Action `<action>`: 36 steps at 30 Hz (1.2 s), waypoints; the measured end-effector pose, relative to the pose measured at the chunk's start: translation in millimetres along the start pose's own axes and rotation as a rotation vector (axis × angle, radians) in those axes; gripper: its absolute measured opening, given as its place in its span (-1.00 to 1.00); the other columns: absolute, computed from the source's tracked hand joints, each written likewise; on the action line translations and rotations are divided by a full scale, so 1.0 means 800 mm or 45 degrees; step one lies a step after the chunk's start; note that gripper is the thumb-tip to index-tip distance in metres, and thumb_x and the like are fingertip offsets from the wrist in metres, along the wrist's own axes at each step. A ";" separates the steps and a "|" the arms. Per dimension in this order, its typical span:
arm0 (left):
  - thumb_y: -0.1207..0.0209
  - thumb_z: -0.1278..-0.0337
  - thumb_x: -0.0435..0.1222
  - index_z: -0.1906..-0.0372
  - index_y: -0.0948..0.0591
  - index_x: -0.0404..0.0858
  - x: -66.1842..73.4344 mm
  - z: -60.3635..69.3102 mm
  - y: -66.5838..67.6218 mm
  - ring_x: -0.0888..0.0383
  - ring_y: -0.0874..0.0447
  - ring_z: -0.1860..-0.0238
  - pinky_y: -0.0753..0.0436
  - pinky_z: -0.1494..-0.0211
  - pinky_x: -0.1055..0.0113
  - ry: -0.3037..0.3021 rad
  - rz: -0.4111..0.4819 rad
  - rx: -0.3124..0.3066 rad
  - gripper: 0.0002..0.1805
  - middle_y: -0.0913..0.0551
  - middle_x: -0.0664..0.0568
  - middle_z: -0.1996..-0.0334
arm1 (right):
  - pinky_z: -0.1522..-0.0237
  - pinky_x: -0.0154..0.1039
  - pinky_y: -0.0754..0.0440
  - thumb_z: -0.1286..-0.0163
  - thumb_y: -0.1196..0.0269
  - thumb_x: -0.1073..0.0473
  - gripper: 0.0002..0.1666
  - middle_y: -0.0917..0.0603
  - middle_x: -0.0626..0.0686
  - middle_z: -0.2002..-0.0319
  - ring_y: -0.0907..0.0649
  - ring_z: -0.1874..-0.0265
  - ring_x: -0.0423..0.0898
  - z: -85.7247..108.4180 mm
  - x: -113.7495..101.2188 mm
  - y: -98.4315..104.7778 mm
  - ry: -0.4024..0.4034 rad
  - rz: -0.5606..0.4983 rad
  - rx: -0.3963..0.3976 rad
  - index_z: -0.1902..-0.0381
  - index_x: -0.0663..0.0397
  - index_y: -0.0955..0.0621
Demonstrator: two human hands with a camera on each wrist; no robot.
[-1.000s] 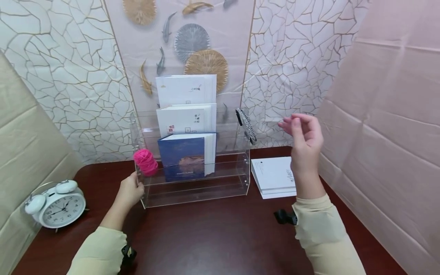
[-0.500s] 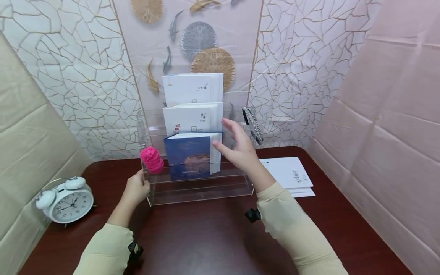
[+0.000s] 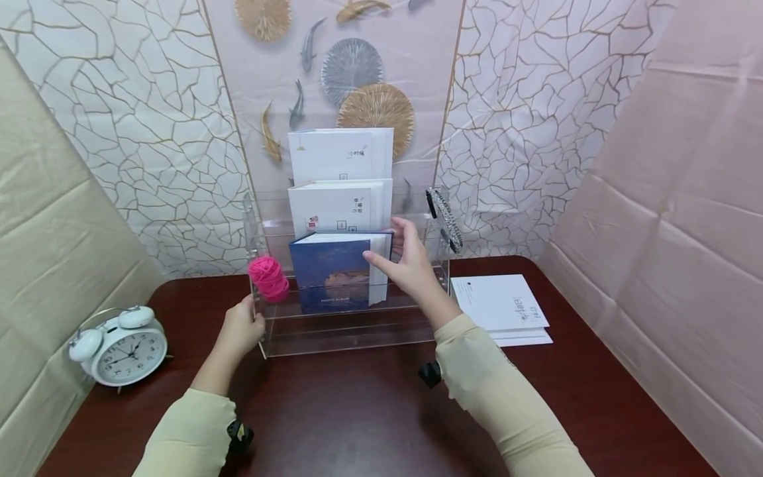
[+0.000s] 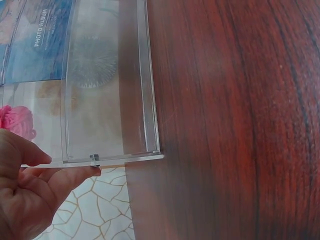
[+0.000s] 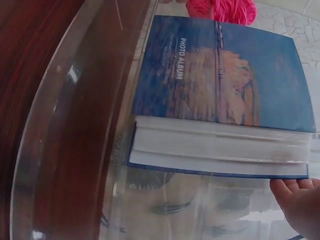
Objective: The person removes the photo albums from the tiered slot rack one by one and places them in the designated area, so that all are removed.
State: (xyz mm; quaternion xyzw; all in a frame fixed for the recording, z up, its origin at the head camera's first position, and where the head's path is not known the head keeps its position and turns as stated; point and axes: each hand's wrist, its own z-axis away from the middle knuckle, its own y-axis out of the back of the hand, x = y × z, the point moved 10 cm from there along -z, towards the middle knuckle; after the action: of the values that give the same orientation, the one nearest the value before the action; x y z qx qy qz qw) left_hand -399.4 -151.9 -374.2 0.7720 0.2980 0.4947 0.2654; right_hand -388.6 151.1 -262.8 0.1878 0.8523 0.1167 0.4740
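Observation:
A clear acrylic display rack (image 3: 357,339) stands on the table and holds books in stepped tiers. My left hand (image 3: 240,329) grips the rack's left side panel, thumb on one face and fingers on the other, as the left wrist view shows. In the front tier a blue photo album (image 3: 328,268) leans upright, its cover slightly spread from its pages. My right hand (image 3: 411,265) holds the album's right edge near the top, thumb in front and fingers behind. In the right wrist view its fingertips (image 5: 290,184) touch the back cover. White albums (image 3: 330,205) stand behind.
Pink yarn (image 3: 268,278) hangs at the rack's left side, near my left hand. A silvery braided band (image 3: 444,220) hangs at the right side. White albums (image 3: 501,301) lie right of the rack; a white alarm clock (image 3: 131,354) stands at left.
My right hand has come leftward from above the white albums on the table and taken hold of the blue album's right edge. My left hand keeps its grip on the rack. The view shifted slightly.

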 end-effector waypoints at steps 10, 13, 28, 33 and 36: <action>0.04 0.02 -0.52 0.11 -0.46 -0.56 0.000 0.000 0.001 -0.09 -0.46 0.45 -0.50 0.35 0.01 0.026 -0.003 -0.008 -0.69 -0.49 -0.13 0.60 | 0.40 -0.23 -0.43 0.06 -0.50 0.01 -0.28 -0.51 0.06 0.38 -0.44 0.46 -0.05 0.001 0.028 -0.013 -0.115 0.018 0.064 0.03 0.13 -0.39; 0.04 0.00 -0.52 0.09 -0.46 -0.56 -0.002 0.000 -0.001 -0.09 -0.47 0.45 -0.50 0.35 0.02 0.035 0.000 -0.016 -0.68 -0.51 -0.15 0.58 | 0.43 -0.24 -0.43 0.09 -0.51 0.01 -0.34 -0.55 0.03 0.42 -0.45 0.50 -0.09 0.004 0.043 -0.020 -0.199 0.016 0.041 0.12 0.14 -0.43; 0.04 -0.01 -0.52 0.11 -0.44 -0.57 -0.003 0.002 -0.005 -0.12 -0.50 0.39 -0.52 0.30 -0.02 0.057 0.003 -0.029 -0.71 -0.57 -0.28 0.46 | 0.07 -0.09 -0.51 0.15 -0.54 0.21 -0.28 -0.59 0.10 0.17 -0.56 0.15 0.03 0.007 0.055 -0.032 -0.254 0.027 0.133 0.05 0.15 -0.42; 0.04 -0.01 -0.52 0.11 -0.44 -0.57 -0.002 0.002 -0.004 -0.12 -0.50 0.41 -0.52 0.31 -0.02 0.050 -0.003 -0.033 -0.71 -0.55 -0.23 0.52 | 0.11 -0.10 -0.52 0.15 -0.54 0.25 -0.31 -0.57 0.08 0.22 -0.55 0.21 0.01 0.006 0.053 -0.034 -0.261 -0.007 0.161 0.09 0.15 -0.40; 0.04 0.00 -0.52 0.13 -0.45 -0.55 -0.001 0.001 -0.001 -0.11 -0.51 0.44 -0.52 0.34 0.01 0.044 0.000 -0.030 -0.72 -0.52 -0.16 0.58 | 0.14 -0.11 -0.52 0.15 -0.53 0.27 -0.32 -0.57 0.08 0.24 -0.55 0.24 0.01 0.000 0.044 -0.033 -0.210 -0.013 0.176 0.09 0.16 -0.40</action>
State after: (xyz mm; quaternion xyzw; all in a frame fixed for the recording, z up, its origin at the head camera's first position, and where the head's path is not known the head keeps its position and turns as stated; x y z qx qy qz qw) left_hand -399.1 -152.3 -375.8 0.7601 0.2967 0.5116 0.2692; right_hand -410.7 142.5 -299.8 0.2246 0.8174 0.0392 0.5290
